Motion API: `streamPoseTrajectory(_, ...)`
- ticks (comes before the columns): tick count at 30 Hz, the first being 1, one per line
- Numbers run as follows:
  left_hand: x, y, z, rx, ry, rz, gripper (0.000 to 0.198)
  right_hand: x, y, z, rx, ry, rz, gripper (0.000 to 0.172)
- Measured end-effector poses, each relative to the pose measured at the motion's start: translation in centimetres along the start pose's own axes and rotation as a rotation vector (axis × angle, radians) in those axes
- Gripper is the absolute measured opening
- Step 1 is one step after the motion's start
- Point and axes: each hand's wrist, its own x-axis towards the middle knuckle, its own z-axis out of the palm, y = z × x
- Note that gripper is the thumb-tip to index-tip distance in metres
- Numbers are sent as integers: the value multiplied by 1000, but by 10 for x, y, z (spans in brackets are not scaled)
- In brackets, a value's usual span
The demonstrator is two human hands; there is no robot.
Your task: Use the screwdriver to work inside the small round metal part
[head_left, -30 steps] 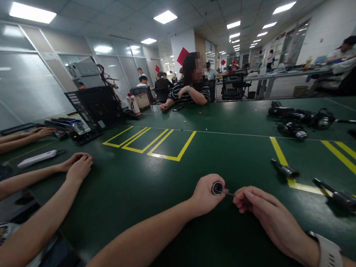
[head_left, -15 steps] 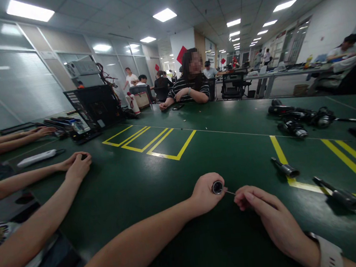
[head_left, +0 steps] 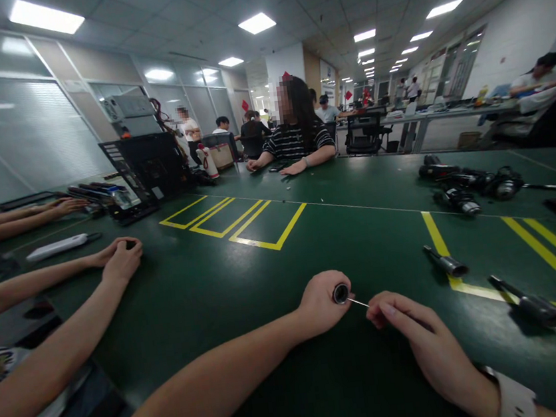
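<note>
My left hand [head_left: 320,301] is closed round a small black cylindrical part [head_left: 340,293], its round open end facing me. My right hand [head_left: 408,327] pinches a thin metal rod or tool [head_left: 358,302] whose tip reaches the cylinder's opening. Both hands rest low over the green table [head_left: 246,279], close to its near edge. A white watch band [head_left: 514,398] sits on my right wrist.
Two black tube-shaped parts [head_left: 445,263] [head_left: 530,304] lie right of my hands on yellow tape lines. More black gear [head_left: 471,186] is heaped further back. A neighbour's forearms [head_left: 59,314] rest at the left. A person in a striped shirt [head_left: 296,141] sits across the table beside a black case [head_left: 148,170].
My right hand drew back slightly to the right, so more of the thin rod shows between the hands. The person across the table lowered their arms onto the table.
</note>
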Motion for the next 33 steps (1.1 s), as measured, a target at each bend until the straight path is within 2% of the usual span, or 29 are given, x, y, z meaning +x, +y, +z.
streamPoseTrajectory(5, 0, 1, -2, -79, 23, 20, 11, 3, -4, 1, 167, 1, 110, 24)
streamPoseTrajectory(9, 0, 2, -2, -125, 36, 23, 13, 4, -6, 2, 259, 6, 143, 23)
streamPoseTrajectory(14, -1, 0, -1, -80, 19, 9, 10, 2, -2, 0, 124, 46, 57, 23)
streamPoseTrajectory(18, -2, -1, -1, -29, 5, -2, 8, 0, -1, 0, 33, 16, 19, 24)
streamPoseTrajectory(28, 0, 3, -2, -114, 32, 14, 12, 6, -4, 1, 300, -6, 181, 22)
streamPoseTrajectory(33, -1, 1, -1, -101, 19, 1, 11, 4, -2, 0, 254, 34, 130, 23)
